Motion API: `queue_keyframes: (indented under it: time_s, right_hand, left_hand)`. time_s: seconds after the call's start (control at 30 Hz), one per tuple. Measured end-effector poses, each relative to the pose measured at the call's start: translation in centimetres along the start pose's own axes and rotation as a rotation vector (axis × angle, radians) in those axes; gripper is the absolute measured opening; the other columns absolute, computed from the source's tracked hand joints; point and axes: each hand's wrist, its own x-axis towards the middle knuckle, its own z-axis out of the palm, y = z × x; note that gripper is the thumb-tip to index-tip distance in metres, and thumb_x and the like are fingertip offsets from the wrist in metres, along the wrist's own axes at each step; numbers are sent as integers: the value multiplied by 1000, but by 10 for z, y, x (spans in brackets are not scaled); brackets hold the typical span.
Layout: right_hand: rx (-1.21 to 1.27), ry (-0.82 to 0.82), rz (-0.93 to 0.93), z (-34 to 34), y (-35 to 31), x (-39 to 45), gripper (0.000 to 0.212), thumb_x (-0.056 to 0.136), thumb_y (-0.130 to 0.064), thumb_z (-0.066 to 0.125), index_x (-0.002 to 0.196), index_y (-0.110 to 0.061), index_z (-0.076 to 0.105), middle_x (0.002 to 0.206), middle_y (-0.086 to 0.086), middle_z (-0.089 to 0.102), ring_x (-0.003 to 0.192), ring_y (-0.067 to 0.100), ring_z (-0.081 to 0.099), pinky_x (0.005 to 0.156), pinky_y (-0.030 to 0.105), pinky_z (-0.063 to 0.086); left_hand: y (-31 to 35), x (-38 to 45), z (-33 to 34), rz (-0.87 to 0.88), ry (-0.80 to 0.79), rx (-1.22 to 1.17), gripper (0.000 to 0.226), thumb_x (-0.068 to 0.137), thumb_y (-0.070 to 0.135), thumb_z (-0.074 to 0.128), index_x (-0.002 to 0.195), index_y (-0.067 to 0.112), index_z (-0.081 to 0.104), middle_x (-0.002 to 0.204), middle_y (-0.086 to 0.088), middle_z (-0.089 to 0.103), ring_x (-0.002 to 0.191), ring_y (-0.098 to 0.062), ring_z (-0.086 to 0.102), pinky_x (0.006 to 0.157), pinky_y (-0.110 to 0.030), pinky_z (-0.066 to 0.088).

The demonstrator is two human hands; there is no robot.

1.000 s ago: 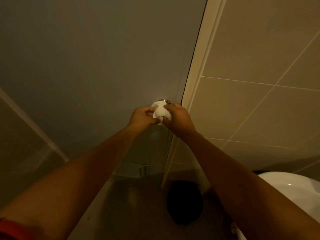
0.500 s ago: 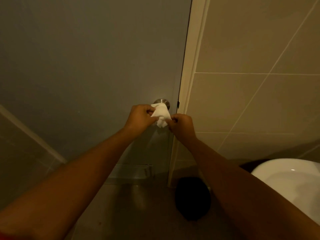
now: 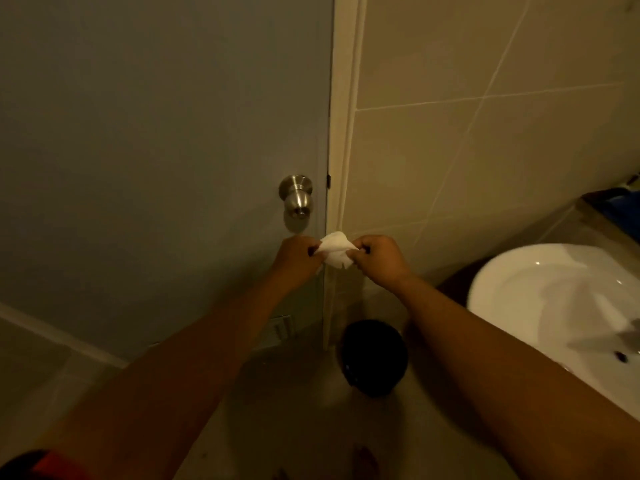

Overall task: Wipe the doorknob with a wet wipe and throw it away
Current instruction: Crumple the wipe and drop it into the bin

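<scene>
Pinching a crumpled white wet wipe [image 3: 334, 252] between them, the left hand [image 3: 297, 259] and right hand [image 3: 377, 258] each grip one side of it with closed fingers, holding it in the air just below the steel doorknob [image 3: 296, 196] and apart from it. The knob sits bare on the grey door [image 3: 156, 133]. A dark round bin [image 3: 374, 356] stands on the floor beneath the hands, with a white sink [image 3: 540, 299] to the right.
</scene>
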Motion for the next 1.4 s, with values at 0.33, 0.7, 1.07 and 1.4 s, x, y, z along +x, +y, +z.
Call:
queue_keyframes:
  time_s: [0.33, 0.7, 1.07, 1.4]
  right_hand:
    - [163, 113, 387, -13, 105, -28, 15, 86, -18, 65, 74, -10, 71, 71, 15, 70, 63, 25, 66, 66, 45, 59]
    - [493, 61, 891, 77, 282, 2, 20, 93, -10, 56, 110, -4, 65, 82, 14, 66, 66, 22, 64, 62, 36, 60]
    - [696, -8, 1170, 171, 399, 28, 44, 95, -7, 50, 139, -7, 47, 103, 13, 60, 88, 24, 61, 70, 37, 55]
    - [620, -49, 1083, 182, 419, 38, 51, 97, -16, 53, 145, -13, 39, 134, 6, 52, 106, 20, 57, 78, 18, 44]
  left_hand:
    - [20, 39, 108, -60, -230, 12, 37, 81, 34, 73, 56, 18, 52, 62, 2, 47, 59, -15, 48, 53, -25, 33]
    - [-55, 77, 283, -451, -499, -173, 21, 90, 23, 63, 109, 16, 68, 90, 1, 66, 68, -11, 66, 54, -22, 53]
    - [-148, 103, 420, -834, -519, -308, 34, 96, 9, 54, 130, 4, 54, 129, -18, 59, 107, -31, 63, 93, -40, 54]
    - [-153, 122, 427, -616, -622, -115, 38, 99, 2, 43, 136, -5, 50, 141, -25, 51, 131, -38, 49, 110, -45, 40]
